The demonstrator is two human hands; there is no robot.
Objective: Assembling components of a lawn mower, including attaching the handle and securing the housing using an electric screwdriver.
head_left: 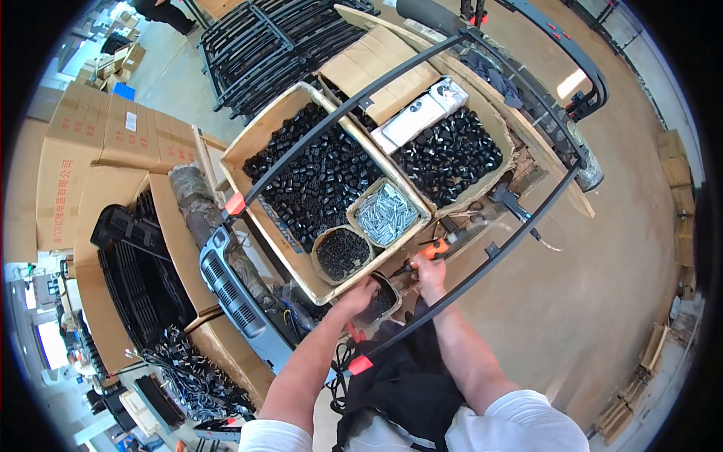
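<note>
My right hand [429, 277] is closed around an orange power screwdriver [431, 249], whose dark tip points left. My left hand [360, 297] is at a small bin [386, 299] holding small dark parts, below the wooden tray. Its fingers are curled together at the bin's edge; what they hold, if anything, is hidden. A black tube frame [506, 249] with red end pieces lies across the work area, one bar passing over my right forearm's near side. Between the hands and the frame's far bar stands a wooden tray [260, 239] of black plastic caps [316, 169].
Inside the tray are a box of silver bolts [385, 213] and a box of small black screws [343, 254]. Another carton of black parts [452, 158] adjoins it. Cartons [113, 151] and a grey-blue louvred panel [233, 279] stand left; stacked black frames [271, 45] lie beyond.
</note>
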